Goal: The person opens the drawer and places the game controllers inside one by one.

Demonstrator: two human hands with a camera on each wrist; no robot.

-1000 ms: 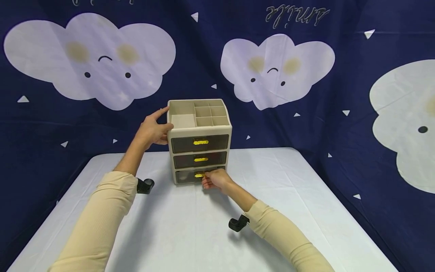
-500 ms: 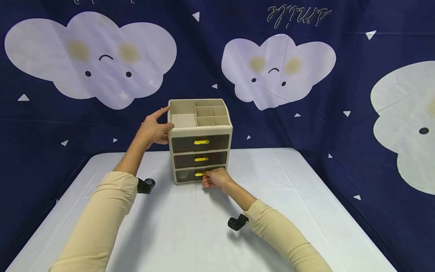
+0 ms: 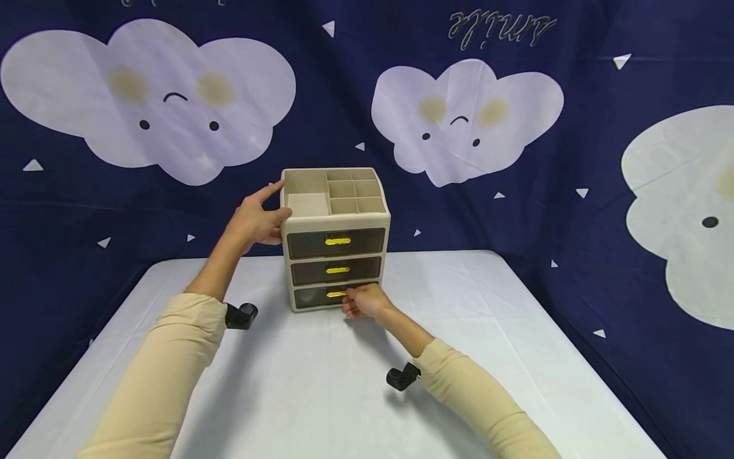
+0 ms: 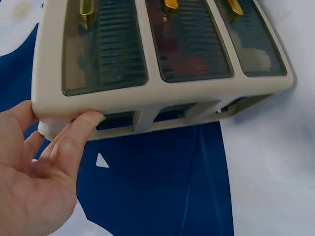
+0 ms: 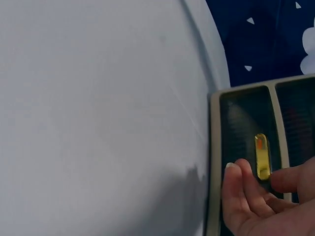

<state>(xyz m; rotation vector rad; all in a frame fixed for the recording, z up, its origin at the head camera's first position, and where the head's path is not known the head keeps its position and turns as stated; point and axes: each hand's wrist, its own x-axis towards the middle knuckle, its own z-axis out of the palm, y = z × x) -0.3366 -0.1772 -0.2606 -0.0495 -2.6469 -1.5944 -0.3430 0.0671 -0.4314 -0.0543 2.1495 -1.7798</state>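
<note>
A cream desktop drawer organizer (image 3: 338,220) stands on the table, with three dark see-through drawers and a gold handle on each. My left hand (image 3: 256,220) grips its upper left edge, thumb over the top front corner and index finger reaching back along the rim. In the left wrist view several fingers (image 4: 74,140) lie against its side frame. My right hand (image 3: 367,301) is at the bottom drawer (image 3: 312,297), thumb and index finger pinching the right end of its gold handle (image 5: 262,157). The other fingers hang below the handle. All three drawers sit flush in the frame.
The organizer's top has one large compartment and several small ones (image 3: 357,190). A white cloth covers the table (image 3: 321,389). Behind it hangs a dark blue curtain (image 3: 332,83) with cloud prints. Reddish contents show dimly through the middle drawer (image 4: 192,64).
The bottom drawer, slightly out a second ago, has gone in flush with the frame, the right hand staying at its handle. The left hand has kept its place on the organizer.
</note>
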